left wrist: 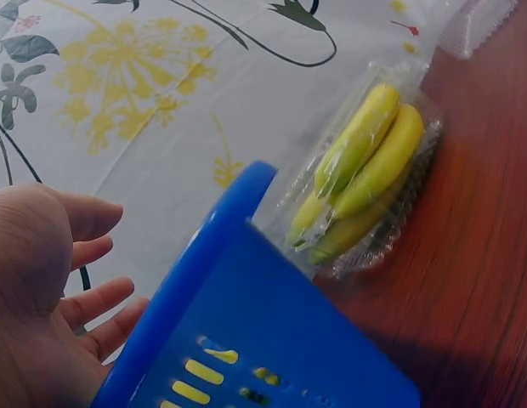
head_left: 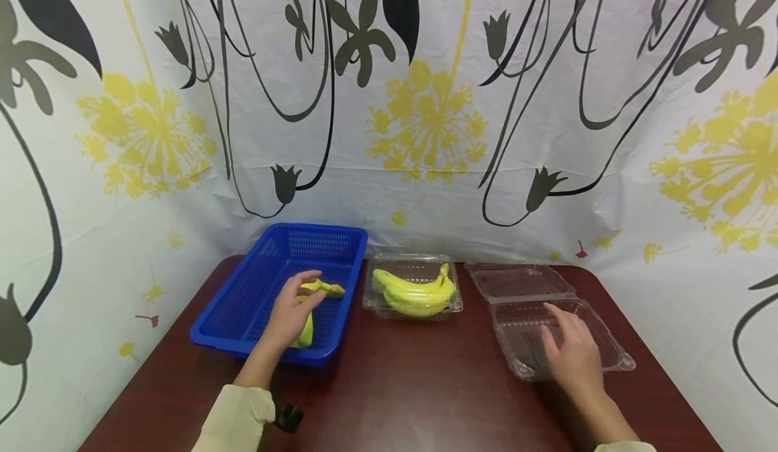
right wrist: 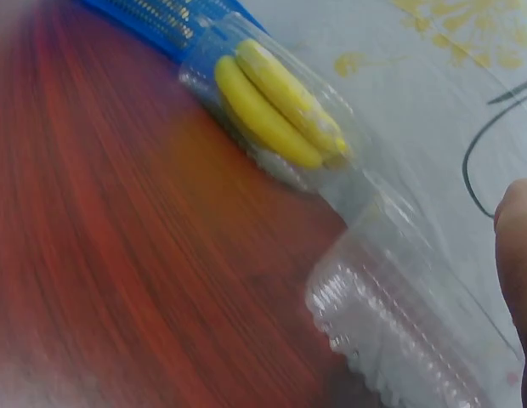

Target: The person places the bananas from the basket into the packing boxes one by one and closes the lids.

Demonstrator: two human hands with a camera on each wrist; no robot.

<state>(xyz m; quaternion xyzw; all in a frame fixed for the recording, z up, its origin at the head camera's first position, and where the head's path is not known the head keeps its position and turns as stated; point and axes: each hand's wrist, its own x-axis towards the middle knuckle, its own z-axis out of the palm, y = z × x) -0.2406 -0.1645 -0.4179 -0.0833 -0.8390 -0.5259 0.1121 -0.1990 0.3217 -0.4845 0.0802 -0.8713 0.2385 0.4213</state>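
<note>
Inside the blue plastic basket (head_left: 279, 355), a bunch of bananas (head_left: 306, 334) lies partly hidden behind my left hand (head_left: 292, 311). That hand hovers over the bananas with fingers apart and relaxed; the left wrist view shows nothing in its grasp. On the right, my right hand (head_left: 574, 356) is above an empty clear clamshell container (head_left: 516, 337), its lid (head_left: 516, 282) folded back. The fingers are loosely bent and hold nothing; whether they touch the container, I cannot tell. Only a blurred part of this hand (right wrist: 517, 263) enters the right wrist view.
Between basket and open container, a closed clear clamshell (head_left: 371, 301) holds yellow-green bananas (head_left: 416, 294). Everything stands on a dark red-brown table (head_left: 413, 391). Behind the table and along both sides hangs a white flower-patterned cloth (head_left: 389, 215).
</note>
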